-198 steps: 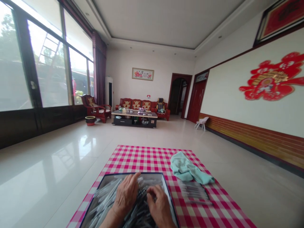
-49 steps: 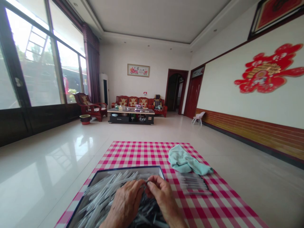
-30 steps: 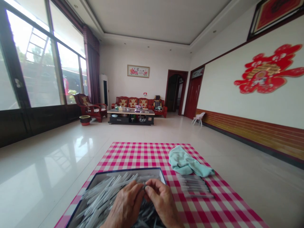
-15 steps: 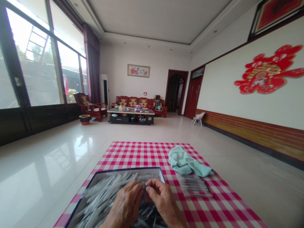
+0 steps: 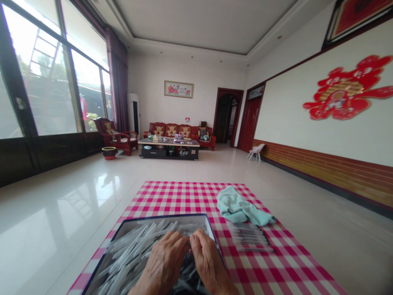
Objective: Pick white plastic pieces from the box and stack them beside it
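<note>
Left hand [image 5: 163,259] and right hand [image 5: 210,259] nearly meet above a blue-rimmed white box [image 5: 199,218], perhaps to catch spills; whether pinching, I cannot tell.

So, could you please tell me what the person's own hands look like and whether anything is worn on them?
The left hand and the right hand are both bare, without gloves. No sleeve, watch or bracelet shows within the picture. Rings cannot be ruled out, since some fingers are partly hidden.
</note>
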A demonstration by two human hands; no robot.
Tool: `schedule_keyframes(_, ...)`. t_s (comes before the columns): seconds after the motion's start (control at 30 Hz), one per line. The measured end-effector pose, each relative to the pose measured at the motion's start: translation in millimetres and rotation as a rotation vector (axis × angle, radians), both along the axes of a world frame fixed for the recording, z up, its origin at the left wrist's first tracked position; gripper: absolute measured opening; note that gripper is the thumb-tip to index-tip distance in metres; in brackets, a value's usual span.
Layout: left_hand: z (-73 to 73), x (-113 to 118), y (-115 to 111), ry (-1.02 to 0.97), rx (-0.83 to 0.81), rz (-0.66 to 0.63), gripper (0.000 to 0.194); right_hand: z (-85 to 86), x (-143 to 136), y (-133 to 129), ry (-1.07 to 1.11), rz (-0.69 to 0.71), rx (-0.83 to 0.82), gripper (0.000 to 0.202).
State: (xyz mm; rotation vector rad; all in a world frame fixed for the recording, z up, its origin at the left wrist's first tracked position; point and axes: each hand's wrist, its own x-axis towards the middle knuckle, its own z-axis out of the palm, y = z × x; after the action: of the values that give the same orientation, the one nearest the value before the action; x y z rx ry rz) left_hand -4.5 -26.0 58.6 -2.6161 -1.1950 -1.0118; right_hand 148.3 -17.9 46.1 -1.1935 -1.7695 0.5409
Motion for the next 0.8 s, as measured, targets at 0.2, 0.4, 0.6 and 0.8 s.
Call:
schedule_keyframes(0.2,0.9,-0.4,0.2,-0.011,0.015,0.010,0.025,11.8,4.3,-3.4,0.078,0.034,-0.075,0.042)
schedule_keyframes(0.4,2.0,-0.7,-0.1,-0.008,-0.001,0.028,0.026,15.6,11.3,-5.5,0.096,0.144,-0.020,0.012)
schedule_keyframes(0.6,0.9,1.3,-1.0,0.014,-0.030,0.026,0.027,4.0,4.6,1.5,0.059,0.092,0.034,0.034)
schedule_keyframes(0.8,1.5,0.2,-0.8,0.010,-0.017,0.023,0.026,4.3,4.9,0.0,0.086,0.040,-0.061,0.042)
